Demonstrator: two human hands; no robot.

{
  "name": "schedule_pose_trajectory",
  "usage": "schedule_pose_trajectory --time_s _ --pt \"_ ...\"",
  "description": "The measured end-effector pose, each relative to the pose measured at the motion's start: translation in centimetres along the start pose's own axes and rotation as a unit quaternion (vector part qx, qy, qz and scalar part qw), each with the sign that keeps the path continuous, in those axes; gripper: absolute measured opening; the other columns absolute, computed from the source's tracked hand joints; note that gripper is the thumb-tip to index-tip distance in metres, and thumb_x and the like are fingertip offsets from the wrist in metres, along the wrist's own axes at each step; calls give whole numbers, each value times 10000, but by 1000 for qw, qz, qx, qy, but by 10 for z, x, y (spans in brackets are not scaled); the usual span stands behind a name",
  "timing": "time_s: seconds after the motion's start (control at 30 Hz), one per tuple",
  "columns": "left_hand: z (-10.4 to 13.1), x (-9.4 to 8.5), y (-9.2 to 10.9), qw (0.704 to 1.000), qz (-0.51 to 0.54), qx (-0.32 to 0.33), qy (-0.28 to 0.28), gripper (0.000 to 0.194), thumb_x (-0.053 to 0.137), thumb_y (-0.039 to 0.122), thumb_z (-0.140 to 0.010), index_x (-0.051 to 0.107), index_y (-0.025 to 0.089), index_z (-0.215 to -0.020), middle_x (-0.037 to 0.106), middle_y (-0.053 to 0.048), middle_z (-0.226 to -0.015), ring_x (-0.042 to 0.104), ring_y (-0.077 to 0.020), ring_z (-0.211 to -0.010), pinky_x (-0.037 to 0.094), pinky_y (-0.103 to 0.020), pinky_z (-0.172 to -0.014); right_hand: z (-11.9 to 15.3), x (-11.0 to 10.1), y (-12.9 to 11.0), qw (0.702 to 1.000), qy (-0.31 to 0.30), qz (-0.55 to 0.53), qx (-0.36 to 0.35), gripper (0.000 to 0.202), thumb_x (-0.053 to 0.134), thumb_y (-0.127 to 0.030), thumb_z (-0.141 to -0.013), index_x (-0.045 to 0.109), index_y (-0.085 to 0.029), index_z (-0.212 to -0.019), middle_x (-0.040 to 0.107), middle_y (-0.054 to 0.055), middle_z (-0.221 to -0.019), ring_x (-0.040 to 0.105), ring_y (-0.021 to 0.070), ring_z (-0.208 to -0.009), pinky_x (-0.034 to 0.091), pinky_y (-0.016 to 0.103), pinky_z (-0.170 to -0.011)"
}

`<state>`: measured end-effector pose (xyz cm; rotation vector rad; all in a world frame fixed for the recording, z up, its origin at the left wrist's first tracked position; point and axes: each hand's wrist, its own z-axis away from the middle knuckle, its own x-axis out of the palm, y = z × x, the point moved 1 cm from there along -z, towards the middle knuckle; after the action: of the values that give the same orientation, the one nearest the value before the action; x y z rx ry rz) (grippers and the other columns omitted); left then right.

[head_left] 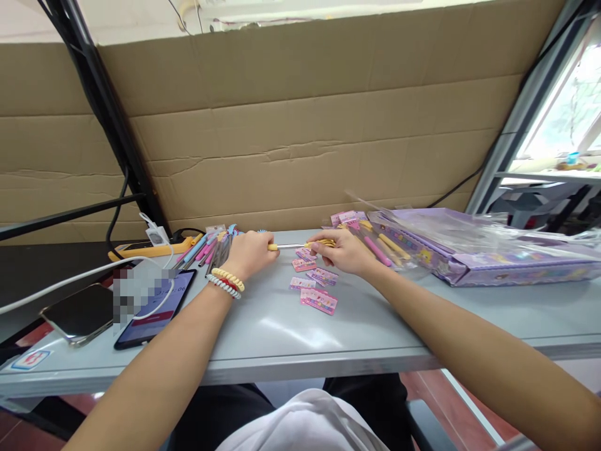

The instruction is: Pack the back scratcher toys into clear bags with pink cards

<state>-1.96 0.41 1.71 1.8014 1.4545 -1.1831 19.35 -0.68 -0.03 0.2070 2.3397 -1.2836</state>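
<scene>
A yellow pen with a thin bare metal shaft [292, 246] lies level between my hands, just above the table. My left hand [251, 254] is closed round one yellow end. My right hand [345, 252] pinches the other end, where yellow parts show at the fingertips; their exact shape is too small to tell. Below the pen, several small pink and purple printed cards [320, 300] are scattered on the grey table [282, 341]. Beside my left hand is a pile of pink, blue and grey pens [206, 247]. Bagged pink and yellow pens [378, 247] lie beyond my right wrist.
A purple box [469, 266] with clear plastic bags [526, 235] on it stands at the right. On the left lie a lit phone [157, 319], a dark phone [79, 313] and a white cable [94, 275]. A cardboard wall [310, 125] closes off the back.
</scene>
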Motion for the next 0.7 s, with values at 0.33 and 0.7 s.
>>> schedule_pose_trajectory --time_s 0.33,0.7 --pt "-2 -3 -5 998 -43 -23 -46 374 404 405 -805 719 203 -828 691 -125 -762 642 -269 -792 418 -330 -656 3 -1 -11 999 7 50 2 228 609 -354 -734 690 -144 -776 647 36 -642 524 111 -536 387 237 -469" --pt "6 -26 7 996 -73 -25 -46 319 439 277 -735 707 146 -849 667 -162 -777 636 -299 -787 426 -346 -643 8 0 -22 996 83 -2 -20 238 648 -365 -691 705 -134 -682 605 44 -549 463 110 -466 331 257 -413"
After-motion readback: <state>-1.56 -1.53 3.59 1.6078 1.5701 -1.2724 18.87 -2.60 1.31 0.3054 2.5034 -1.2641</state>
